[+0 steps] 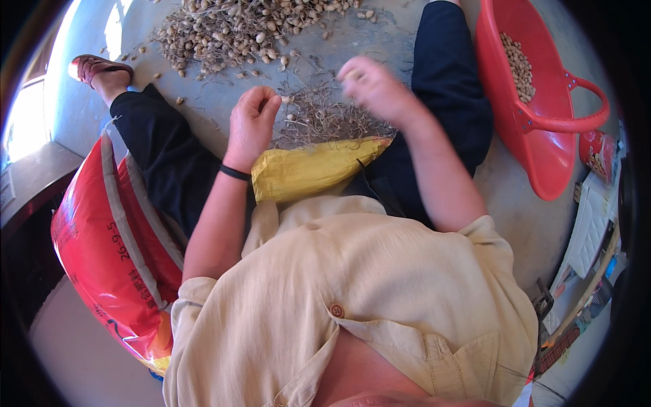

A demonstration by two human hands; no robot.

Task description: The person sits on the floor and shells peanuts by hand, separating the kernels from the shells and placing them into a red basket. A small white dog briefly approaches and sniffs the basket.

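Note:
My left hand (pixel 253 119), with a black band at its wrist, pinches a small peanut pod (pixel 286 99) between thumb and forefinger. Blurred by motion, my right hand (pixel 374 89) is raised beside my right knee, its fingers curled; a pale bit shows at them, too blurred to name. Between the hands lies a tangle of dry peanut stems and roots (pixel 330 114) at the edge of a yellow woven sack (pixel 310 170) between my legs. Beyond, a large heap of unshelled peanuts with roots (pixel 224 38) covers part of the floor.
On the right stands a red plastic basket (pixel 549 117) with a handle, holding loose peanuts (pixel 518 66). A red container (pixel 597 152) is beside it. Full red plastic sacks (pixel 96 239) lean at my left leg, near a dark cabinet edge (pixel 40 173). Scattered pods lie on the concrete floor.

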